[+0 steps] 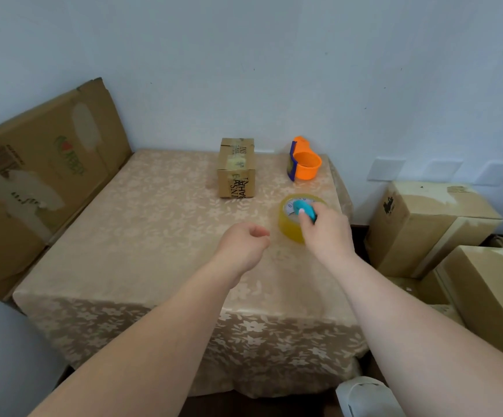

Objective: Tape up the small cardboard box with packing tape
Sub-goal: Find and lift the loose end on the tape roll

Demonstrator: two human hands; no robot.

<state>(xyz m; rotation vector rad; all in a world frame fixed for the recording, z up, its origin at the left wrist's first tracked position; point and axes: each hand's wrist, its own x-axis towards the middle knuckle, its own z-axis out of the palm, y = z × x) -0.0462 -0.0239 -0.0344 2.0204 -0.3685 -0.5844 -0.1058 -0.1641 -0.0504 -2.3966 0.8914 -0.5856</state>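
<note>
Pinching a small teal cutter [305, 209], the right hand [327, 228] rests over the tape roll [289, 225] at four o'clock from the small cardboard box [237, 167]. Left hand [242, 242] hovers loosely curled, holding nothing, at six o'clock from the box.

**A room at home, used for packing**

A domestic room is suggested by a table [166, 242] draped in a floral cloth, set against a plain white wall [274, 70] with wall sockets [385, 169]. Cardboard cartons [430, 224] are stacked alongside, and flattened cardboard [48, 164] is propped at the left.
</note>
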